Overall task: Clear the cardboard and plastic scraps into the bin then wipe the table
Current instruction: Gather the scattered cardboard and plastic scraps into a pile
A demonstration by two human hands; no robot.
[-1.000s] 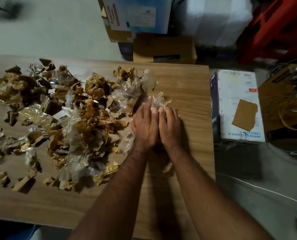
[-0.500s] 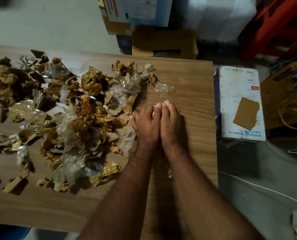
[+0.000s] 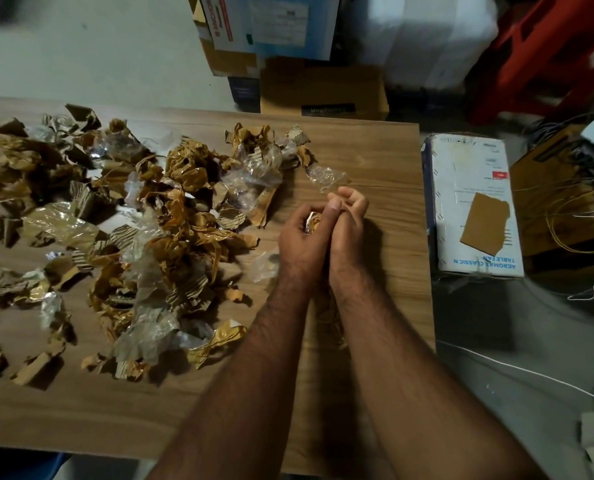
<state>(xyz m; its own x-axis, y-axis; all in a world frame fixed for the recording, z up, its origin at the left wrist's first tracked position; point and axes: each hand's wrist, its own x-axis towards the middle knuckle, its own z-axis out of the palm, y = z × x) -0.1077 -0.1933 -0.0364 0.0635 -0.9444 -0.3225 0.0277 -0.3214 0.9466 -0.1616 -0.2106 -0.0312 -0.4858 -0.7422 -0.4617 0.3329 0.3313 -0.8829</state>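
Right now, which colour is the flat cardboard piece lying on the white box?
Plain brown cardboard piece, seen in the head view.
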